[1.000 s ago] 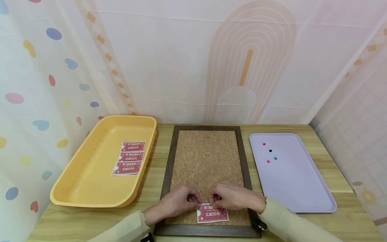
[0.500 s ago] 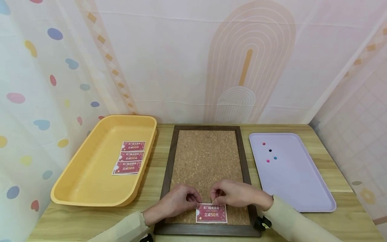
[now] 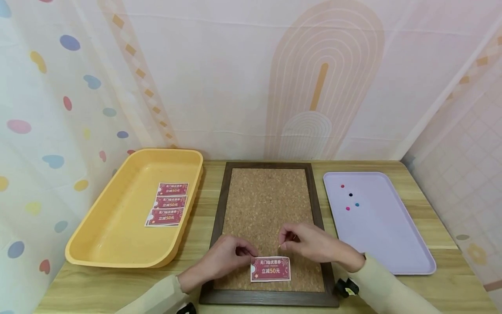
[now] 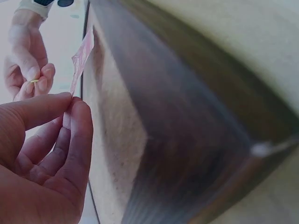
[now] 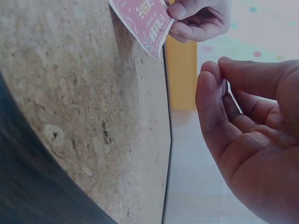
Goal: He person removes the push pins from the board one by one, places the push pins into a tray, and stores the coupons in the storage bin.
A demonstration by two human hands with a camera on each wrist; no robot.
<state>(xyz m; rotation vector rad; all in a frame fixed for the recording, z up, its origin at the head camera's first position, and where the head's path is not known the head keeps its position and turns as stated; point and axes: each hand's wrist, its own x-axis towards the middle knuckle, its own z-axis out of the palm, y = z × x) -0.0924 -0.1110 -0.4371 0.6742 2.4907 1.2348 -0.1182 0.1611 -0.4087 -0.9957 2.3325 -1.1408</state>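
Observation:
My left hand [image 3: 234, 256] pinches the upper left corner of a red and white coupon [image 3: 270, 269] between thumb and forefinger. In the left wrist view the coupon [image 4: 83, 57] stands off the cork surface, slightly bent. My right hand [image 3: 310, 241] is above the cork, to the upper right of the coupon and apart from it. Its thumb and fingertips pinch a small yellow thumbtack [image 4: 34, 81], clearest in the left wrist view; the right wrist view hides it behind the fingers. Under both hands lies a cork board [image 3: 270, 205] with a dark wooden frame.
Left of the board stands a deep yellow tray [image 3: 117, 218] with several coupons [image 3: 170, 203] lying along its right side. On the right, a flat lilac tray [image 3: 386, 226] carries several coloured thumbtacks [image 3: 351, 195]. A patterned curtain [image 3: 219, 78] rises behind the table.
My left hand has shifted the coupon slightly left and up, off the lower cork. My right hand, with the thumbtack, has drawn away from the coupon's top edge, upward and to the right.

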